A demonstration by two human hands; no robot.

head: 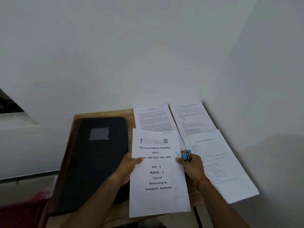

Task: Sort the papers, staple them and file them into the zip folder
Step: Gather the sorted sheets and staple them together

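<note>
zip folder [92, 162] left on table [107, 114], sheets [213, 162] right, seemingly overhanging its edge

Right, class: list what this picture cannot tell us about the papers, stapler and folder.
Head view:
Stapler: mostly hidden behind the held packet and right hand.
Packet's page count: only its cover shows.
Body text on the table sheets: too small, blurred.
Zip folder: its zip is lost in darkness.

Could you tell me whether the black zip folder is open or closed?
Closed: the black zip folder lies flat on the table with its cover down. Whether it is zipped, cannot tell.
</note>
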